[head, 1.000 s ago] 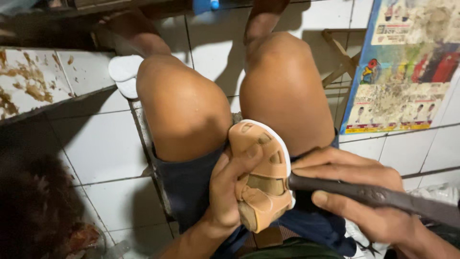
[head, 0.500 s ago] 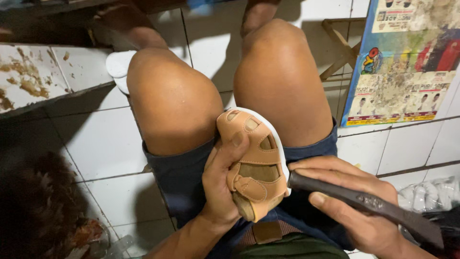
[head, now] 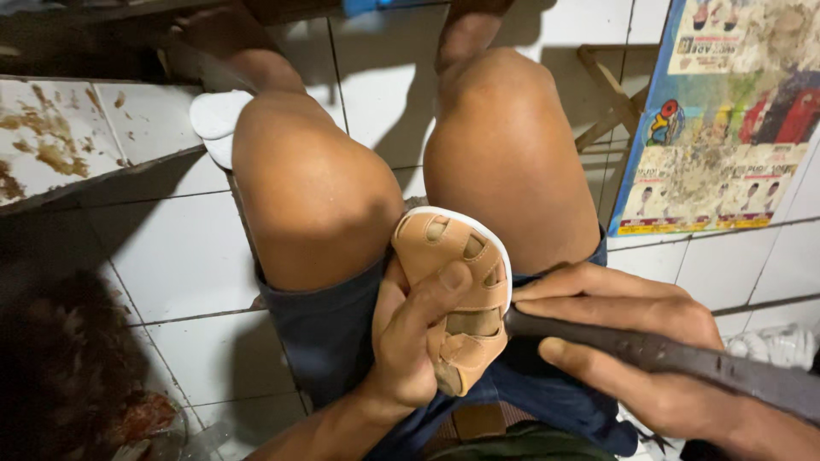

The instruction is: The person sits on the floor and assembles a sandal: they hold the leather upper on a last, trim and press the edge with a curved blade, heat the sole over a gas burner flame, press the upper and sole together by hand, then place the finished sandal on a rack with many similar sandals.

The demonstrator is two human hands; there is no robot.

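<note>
1. Your left hand (head: 410, 341) holds the sandal (head: 457, 299) on your lap between your knees, toe pointing to 12 o'clock. The thumb lies across the tan straps and the fingers wrap behind the heel, clamped on it. Keep that grip firm so the sandal cannot twist.

2. Your right hand (head: 632, 341) is closed around the dark tool (head: 683, 363), fingers clamped on its shaft. The tool comes in from 3 o'clock and its tip meets the sandal's right edge, just under the white sole rim (head: 487, 235). Whether the tip is under the rim or only touching it, you cannot tell from here.

3. I judge the work in hand is at the seam between upper and sole. Press along the tool's length, not sideways, so the tip does not skid off the rim.

4. Your left thumb sits near the tip, at about 9 o'clock from it. Keep the thumb on the strap and out of the tool's line; a slip would likely run that way.

5. Brace the sandal against your thigh at 6 o'clock rather than in the air.

6. The poster (head: 726, 128) at 2 o'clock and the stained board (head: 60, 137) at 10 o'clock are well apart from your hands.
</note>
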